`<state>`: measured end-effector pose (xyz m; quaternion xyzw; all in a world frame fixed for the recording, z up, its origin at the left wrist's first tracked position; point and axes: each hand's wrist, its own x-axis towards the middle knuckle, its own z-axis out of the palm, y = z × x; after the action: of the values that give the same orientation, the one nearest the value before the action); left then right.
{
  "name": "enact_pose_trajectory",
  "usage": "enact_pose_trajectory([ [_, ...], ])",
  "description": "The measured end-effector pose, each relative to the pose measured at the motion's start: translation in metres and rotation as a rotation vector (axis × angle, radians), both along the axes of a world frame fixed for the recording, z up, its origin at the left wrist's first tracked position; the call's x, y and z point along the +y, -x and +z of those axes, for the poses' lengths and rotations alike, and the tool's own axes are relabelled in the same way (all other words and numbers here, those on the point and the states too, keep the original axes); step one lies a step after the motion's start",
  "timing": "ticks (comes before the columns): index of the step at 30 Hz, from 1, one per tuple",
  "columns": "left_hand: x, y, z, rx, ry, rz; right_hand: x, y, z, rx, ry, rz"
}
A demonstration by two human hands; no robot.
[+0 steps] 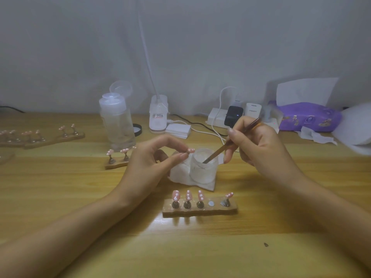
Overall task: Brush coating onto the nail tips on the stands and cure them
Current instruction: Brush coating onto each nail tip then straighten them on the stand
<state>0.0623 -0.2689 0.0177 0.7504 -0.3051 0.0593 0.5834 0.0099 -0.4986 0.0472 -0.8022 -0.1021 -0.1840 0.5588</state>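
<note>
We see the left hand [152, 157] pinching a pink dotted tip [191, 150] between thumb and forefinger, just beside the jar [204, 167] rim and above the table. The right hand [253, 145] has its fingers curled round a brush [218, 151] in a pen grip, with the bristles down inside the jar.

We judge the step to be loading the brush. To do it well we'd take a small amount, wipe the excess on the rim, keep the tip steady and level, and stroke from base to edge without flooding the sides.

The stand [198, 211] in front carries four more tips, with one bare slot [210, 203], probably where the held tip belongs.

For writing, the white charger [253, 110] at the back reads "PISEN". The label on the white device [158, 117] is too blurred to read, and so is the print on the purple pack [309, 117].
</note>
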Motion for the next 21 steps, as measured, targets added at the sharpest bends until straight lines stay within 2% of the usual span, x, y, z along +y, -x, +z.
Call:
enact_pose_trajectory([
  [3,-0.001,0.001,0.0,-0.041,-0.031,-0.024,-0.002,0.0,0.001,0.008,-0.039,0.004],
  [8,-0.001,0.001,0.001,-0.025,-0.02,-0.045,-0.009,0.004,-0.004,-0.047,-0.259,-0.101],
  [14,0.0,0.001,0.0,-0.029,-0.05,-0.013,-0.009,0.0,-0.022,0.075,-0.569,-0.197],
  [21,-0.001,0.002,0.002,-0.002,-0.06,0.002,-0.007,0.0,-0.023,0.087,-0.661,-0.208],
])
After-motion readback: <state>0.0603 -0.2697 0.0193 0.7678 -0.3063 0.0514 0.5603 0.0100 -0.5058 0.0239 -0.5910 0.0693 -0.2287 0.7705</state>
